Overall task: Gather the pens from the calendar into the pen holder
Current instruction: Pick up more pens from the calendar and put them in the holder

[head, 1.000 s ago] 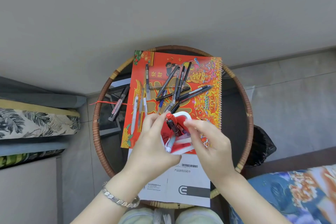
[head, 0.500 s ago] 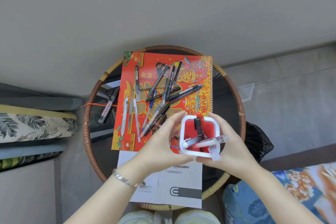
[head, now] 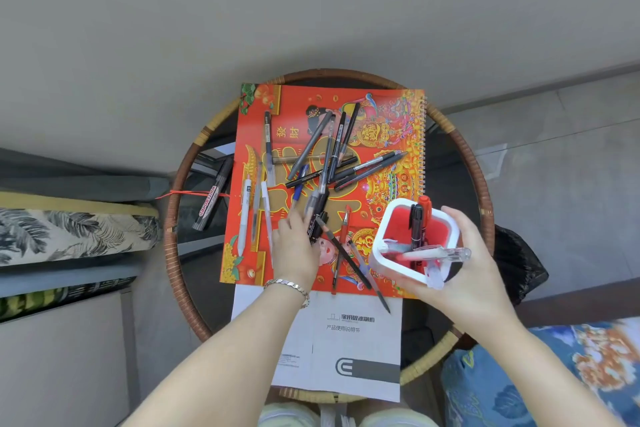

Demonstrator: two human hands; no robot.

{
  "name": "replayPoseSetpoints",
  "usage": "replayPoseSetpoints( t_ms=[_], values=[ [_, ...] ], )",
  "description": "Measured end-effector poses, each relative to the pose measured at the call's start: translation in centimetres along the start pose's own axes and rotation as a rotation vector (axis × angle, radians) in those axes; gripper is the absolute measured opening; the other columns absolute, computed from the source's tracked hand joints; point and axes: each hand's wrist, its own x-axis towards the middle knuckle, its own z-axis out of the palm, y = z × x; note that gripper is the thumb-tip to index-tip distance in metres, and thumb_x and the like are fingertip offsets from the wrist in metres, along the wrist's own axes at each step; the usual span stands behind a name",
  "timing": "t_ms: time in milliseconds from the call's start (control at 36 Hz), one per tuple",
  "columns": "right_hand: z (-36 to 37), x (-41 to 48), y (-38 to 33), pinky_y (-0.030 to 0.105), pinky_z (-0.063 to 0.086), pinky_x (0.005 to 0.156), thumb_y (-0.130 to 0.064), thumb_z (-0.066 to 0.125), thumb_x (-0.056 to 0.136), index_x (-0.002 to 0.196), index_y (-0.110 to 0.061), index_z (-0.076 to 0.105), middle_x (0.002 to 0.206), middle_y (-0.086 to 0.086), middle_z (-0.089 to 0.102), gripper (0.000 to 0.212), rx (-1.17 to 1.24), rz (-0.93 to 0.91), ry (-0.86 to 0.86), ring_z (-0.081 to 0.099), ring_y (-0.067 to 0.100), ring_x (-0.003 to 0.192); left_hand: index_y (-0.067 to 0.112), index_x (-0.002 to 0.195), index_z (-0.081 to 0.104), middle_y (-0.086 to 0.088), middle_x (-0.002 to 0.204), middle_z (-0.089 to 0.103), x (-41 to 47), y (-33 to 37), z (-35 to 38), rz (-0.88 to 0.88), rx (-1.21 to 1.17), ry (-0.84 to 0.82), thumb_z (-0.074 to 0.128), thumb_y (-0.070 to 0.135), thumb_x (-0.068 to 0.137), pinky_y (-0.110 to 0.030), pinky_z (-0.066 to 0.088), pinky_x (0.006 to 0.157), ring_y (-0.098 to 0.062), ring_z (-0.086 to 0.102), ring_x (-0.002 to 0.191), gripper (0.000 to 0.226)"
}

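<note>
A red and gold calendar [head: 388,121] lies on a round rattan-rimmed table [head: 460,152]. Several pens [head: 329,156] are piled across its middle, with white ones [head: 244,211] at its left and a few thin ones [head: 346,253] near its front edge. My right hand [head: 474,274] grips a white pen holder with a red inside [head: 398,218], lifted over the calendar's right front corner. The holder contains a black marker [head: 416,229], a red one and a clear pen [head: 446,253] lying across its rim. My left hand [head: 294,246] reaches into the pile and pinches the lower end of a black pen [head: 320,215].
A whiteboard marker [head: 211,198] lies on the glass left of the calendar. A white instruction sheet [head: 349,340] sticks out from under the calendar toward me. Cushioned seats stand at left [head: 69,229] and right [head: 554,374], and a black bag [head: 516,263] sits beyond the table's right rim.
My left hand let go of the holder and moved left onto the pen pile. My right hand carried the holder to the right, now holding it alone.
</note>
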Motion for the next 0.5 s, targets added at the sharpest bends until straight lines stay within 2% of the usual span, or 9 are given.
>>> replayPoseSetpoints(
  t_ms=[56, 111, 194, 306, 333, 389, 417, 444, 500],
  values=[
    [0.4, 0.0, -0.2, -0.001, 0.043, 0.075, -0.014, 0.09, 0.054, 0.094, -0.069, 0.045, 0.11, -0.028, 0.056, 0.082, 0.023, 0.015, -0.009, 0.055, -0.017, 0.1, 0.007, 0.135, 0.036, -0.016, 0.131, 0.049, 0.2, -0.1, 0.1, -0.007, 0.032, -0.023, 0.063, 0.013, 0.087, -0.039, 0.04, 0.099, -0.032, 0.044, 0.121, 0.055],
    [0.7, -0.1, -0.3, -0.002, 0.042, 0.075, -0.021, 0.093, 0.049, 0.095, -0.068, 0.045, 0.115, -0.023, 0.056, 0.081, 0.029, 0.026, -0.024, 0.056, -0.015, 0.101, 0.005, 0.12, 0.045, -0.017, 0.118, 0.058, 0.3, -0.1, 0.1, -0.015, -0.002, -0.045, 0.062, 0.012, 0.087, -0.043, 0.049, 0.086, -0.034, 0.056, 0.107, 0.038],
    [1.1, -0.3, -0.2, -0.001, 0.043, 0.077, -0.022, 0.091, 0.049, 0.097, -0.068, 0.044, 0.118, -0.019, 0.056, 0.081, 0.033, 0.039, -0.031, 0.056, -0.012, 0.103, -0.001, 0.11, 0.05, -0.02, 0.106, 0.06, 0.4, -0.3, 0.0, 0.0, 0.001, -0.077, 0.056, 0.01, 0.091, -0.042, 0.049, 0.073, -0.036, 0.059, 0.095, 0.023],
    [1.4, -0.5, 0.0, -0.003, 0.041, 0.075, -0.012, 0.09, 0.054, 0.103, -0.054, 0.044, 0.119, -0.017, 0.055, 0.08, 0.011, 0.065, -0.043, 0.054, -0.018, 0.101, -0.002, 0.118, 0.049, -0.023, 0.112, 0.057, 0.3, -0.5, -0.6, 0.057, -0.03, -0.127, 0.047, 0.01, 0.096, -0.04, 0.048, 0.074, -0.036, 0.058, 0.094, 0.025],
    [1.5, -0.6, 0.0, -0.002, 0.042, 0.076, -0.015, 0.091, 0.053, 0.105, -0.053, 0.043, 0.12, -0.017, 0.055, 0.081, 0.005, 0.073, -0.046, 0.054, -0.016, 0.102, -0.001, 0.122, 0.048, -0.023, 0.11, 0.057, 0.1, -0.4, -1.0, 0.058, -0.059, -0.133, 0.044, 0.011, 0.098, -0.036, 0.048, 0.069, -0.035, 0.059, 0.09, 0.027],
    [1.6, -0.8, -0.1, 0.005, 0.045, 0.08, -0.022, 0.092, 0.051, 0.11, -0.053, 0.042, 0.122, -0.015, 0.055, 0.083, -0.006, 0.099, -0.05, 0.056, -0.008, 0.107, 0.0, 0.127, 0.044, -0.021, 0.1, 0.061, -0.6, -0.4, -2.0, 0.036, -0.143, -0.12, 0.038, 0.012, 0.1, -0.021, 0.042, 0.047, -0.032, 0.061, 0.079, 0.03],
    [1.7, -0.9, -0.2, 0.009, 0.046, 0.082, -0.024, 0.092, 0.051, 0.11, -0.053, 0.042, 0.123, -0.014, 0.055, 0.083, -0.006, 0.104, -0.047, 0.057, -0.004, 0.109, 0.001, 0.126, 0.043, -0.017, 0.088, 0.061, -1.2, -0.3, -2.6, 0.015, -0.207, -0.115, 0.037, 0.013, 0.1, -0.016, 0.036, 0.04, -0.027, 0.06, 0.07, 0.029],
    [1.7, -1.0, -0.4, 0.013, 0.046, 0.084, -0.025, 0.092, 0.05, 0.111, -0.053, 0.043, 0.123, -0.014, 0.055, 0.083, -0.005, 0.105, -0.043, 0.057, -0.001, 0.109, 0.003, 0.122, 0.044, -0.01, 0.076, 0.056, -1.7, -0.1, -3.3, -0.004, -0.288, -0.108, 0.036, 0.014, 0.101, -0.017, 0.033, 0.04, -0.021, 0.053, 0.058, 0.025],
    [1.9, -1.2, -1.0, 0.018, 0.047, 0.086, -0.027, 0.092, 0.051, 0.114, -0.05, 0.044, 0.122, -0.014, 0.056, 0.082, -0.009, 0.107, -0.037, 0.058, 0.002, 0.109, 0.007, 0.112, 0.044, -0.002, 0.067, 0.042, -3.1, 0.4, -5.0, -0.037, -0.493, -0.102, 0.037, 0.014, 0.1, -0.025, 0.034, 0.049, -0.014, 0.037, 0.052, 0.016]
  ],
)
